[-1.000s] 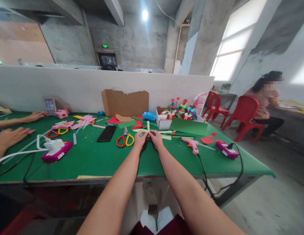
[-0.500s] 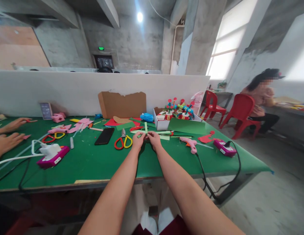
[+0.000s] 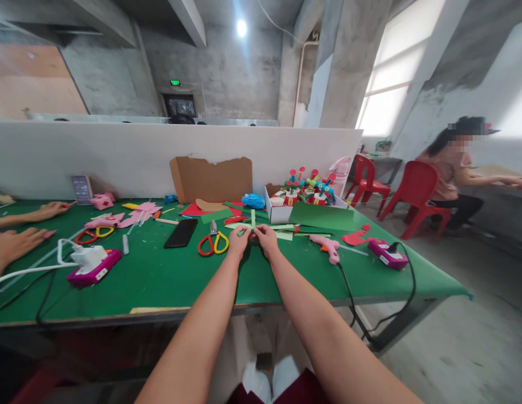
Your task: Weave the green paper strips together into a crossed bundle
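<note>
My left hand [image 3: 239, 240] and my right hand [image 3: 266, 238] meet over the green table [image 3: 168, 275], fingers pinched together on light green paper strips [image 3: 253, 219]. One strip sticks upright between the two hands; what else sits between the fingertips is too small to make out. Red-and-yellow scissors [image 3: 211, 243] lie just left of my left hand. A pink glue gun [image 3: 328, 247] lies to the right of my right hand.
A black phone [image 3: 181, 232], a white box of colourful craft figures [image 3: 305, 196], torn cardboard [image 3: 211, 178] and magenta power strips [image 3: 93, 268] [image 3: 384, 254] with cables sit on the table. Another person's hands [image 3: 17, 242] rest at far left. A seated person [image 3: 452, 168] and red chairs [image 3: 416, 196] are at right.
My hands have stayed pinched on the strips, with only small finger shifts. The seated person at right has stretched an arm out to the right. The camera has shifted slightly.
</note>
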The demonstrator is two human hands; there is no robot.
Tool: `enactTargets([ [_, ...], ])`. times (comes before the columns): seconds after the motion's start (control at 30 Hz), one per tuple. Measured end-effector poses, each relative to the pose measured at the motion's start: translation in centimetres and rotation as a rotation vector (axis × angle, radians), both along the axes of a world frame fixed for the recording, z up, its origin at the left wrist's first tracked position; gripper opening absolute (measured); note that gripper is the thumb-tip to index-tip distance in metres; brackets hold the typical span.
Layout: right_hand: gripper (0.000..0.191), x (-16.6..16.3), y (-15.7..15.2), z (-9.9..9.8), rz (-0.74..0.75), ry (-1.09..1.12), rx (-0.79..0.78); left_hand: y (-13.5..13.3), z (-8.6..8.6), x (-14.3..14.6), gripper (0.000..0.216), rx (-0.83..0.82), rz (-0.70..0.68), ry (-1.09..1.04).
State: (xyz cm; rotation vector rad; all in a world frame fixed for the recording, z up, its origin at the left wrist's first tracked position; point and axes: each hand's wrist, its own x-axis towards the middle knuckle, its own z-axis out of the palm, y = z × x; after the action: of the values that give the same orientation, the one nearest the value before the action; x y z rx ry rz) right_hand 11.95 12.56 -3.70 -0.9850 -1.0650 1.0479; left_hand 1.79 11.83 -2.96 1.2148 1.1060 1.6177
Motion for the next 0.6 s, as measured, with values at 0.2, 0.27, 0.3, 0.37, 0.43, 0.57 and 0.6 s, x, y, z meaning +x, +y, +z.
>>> enactTargets([
  [0.2, 0.019, -0.01, 0.06, -0.12, 0.007, 0.016, 0.002, 0.08, -0.03, 0.06, 0.022, -0.006, 0.0, -0.021],
  [0.27, 0.018, -0.02, 0.08, -0.1, 0.019, 0.037, -0.009, 0.12, -0.06, 0.03, 0.023, -0.006, 0.0, -0.023],
  [0.3, 0.017, -0.02, 0.09, -0.09, 0.025, 0.042, -0.016, 0.14, -0.07, 0.0, 0.023, -0.008, -0.001, -0.025],
  [0.37, 0.015, -0.02, 0.11, -0.06, 0.036, 0.045, -0.03, 0.18, -0.09, -0.07, 0.023, -0.015, -0.004, -0.026],
  [0.43, 0.014, -0.02, 0.11, -0.02, 0.042, 0.057, -0.047, 0.27, -0.13, -0.17, 0.023, -0.021, -0.006, -0.024],
  [0.57, 0.018, -0.07, 0.1, 0.02, 0.068, 0.127, -0.066, 0.63, -0.29, -0.39, 0.023, -0.051, -0.001, -0.031],
  [0.6, 0.019, -0.1, 0.1, 0.02, 0.074, 0.14, -0.066, 0.75, -0.33, -0.45, 0.023, -0.063, -0.002, -0.038],
])
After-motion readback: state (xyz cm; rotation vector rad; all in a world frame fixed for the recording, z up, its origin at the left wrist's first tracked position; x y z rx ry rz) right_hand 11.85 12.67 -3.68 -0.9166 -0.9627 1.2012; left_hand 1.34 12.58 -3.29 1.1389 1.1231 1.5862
